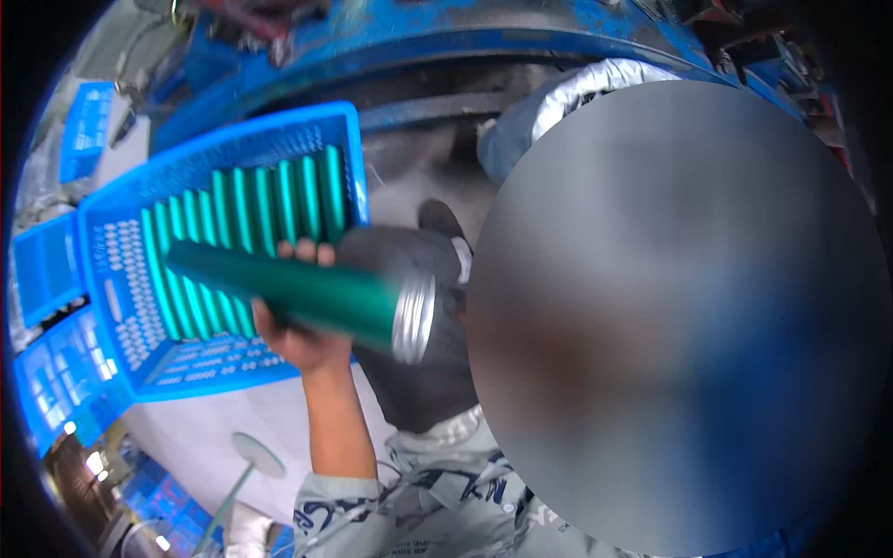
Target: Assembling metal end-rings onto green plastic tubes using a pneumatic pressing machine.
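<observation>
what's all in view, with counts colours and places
held tube: one, green with silver end, left of centre
crate: one, blue, left
crated tubes: about eleven, green, inside the crate
smaller bins: several, blue, far left
disc on rod: one, pale green, lower left
silver material: one piece, silver, upper middle
machinery: count unclear, blue, top
shoe: one, dark, centre
trousers: one pair, dark, centre
shirt: one, patterned grey, bottom
left hand: one, bare, gripping held tube

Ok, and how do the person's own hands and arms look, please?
The left hand wears no visible glove. The left sleeve is pale grey with bold dark print, and it leaves the left forearm bare. The right hand and right arm cannot be made out.
</observation>
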